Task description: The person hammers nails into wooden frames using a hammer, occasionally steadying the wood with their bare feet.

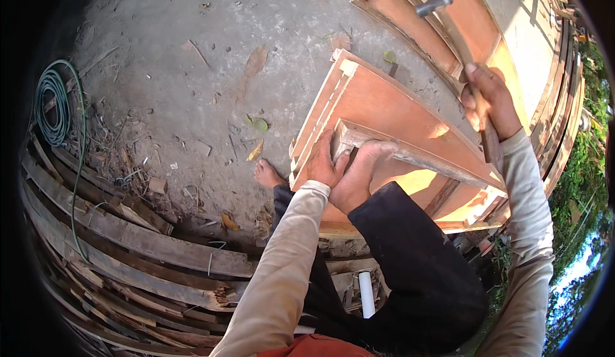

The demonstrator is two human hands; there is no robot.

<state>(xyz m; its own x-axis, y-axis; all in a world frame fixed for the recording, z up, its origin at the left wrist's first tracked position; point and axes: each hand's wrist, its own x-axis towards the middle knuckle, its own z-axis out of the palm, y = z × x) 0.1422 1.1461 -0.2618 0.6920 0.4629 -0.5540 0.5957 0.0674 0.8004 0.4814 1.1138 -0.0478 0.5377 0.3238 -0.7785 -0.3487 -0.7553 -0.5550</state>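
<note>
Got a wooden strip (432, 163) to look at here, lying on top of a framed plywood panel (384, 104). Running lengthwise from the left hand (325, 165) off to the right, angling back a bit toward the lap. So definitely nearest the left hand, basically right at the fingers, just to the right of them.

Can't tell about a proper pinch on that side, tbh. Seeing the thumb set a little apart from the forefinger, right by the left end of the strip: maybe gripping it, maybe only resting there.

No such doubt over on the other side. Holding a hammer (457, 37) in the right hand (492, 97), with the fingers wrapped firmly around the wooden handle. Raised up beyond the strip's right stretch, with the head pointing away from the body, over toward a second framed panel (477, 21). Pretty well apart from the left hand, too.

Also using a bare foot (368, 162), apparently planted against the strip, just beside the left thumb. Keeping the other foot (268, 174) off left, on the concrete floor (192, 101).
</note>
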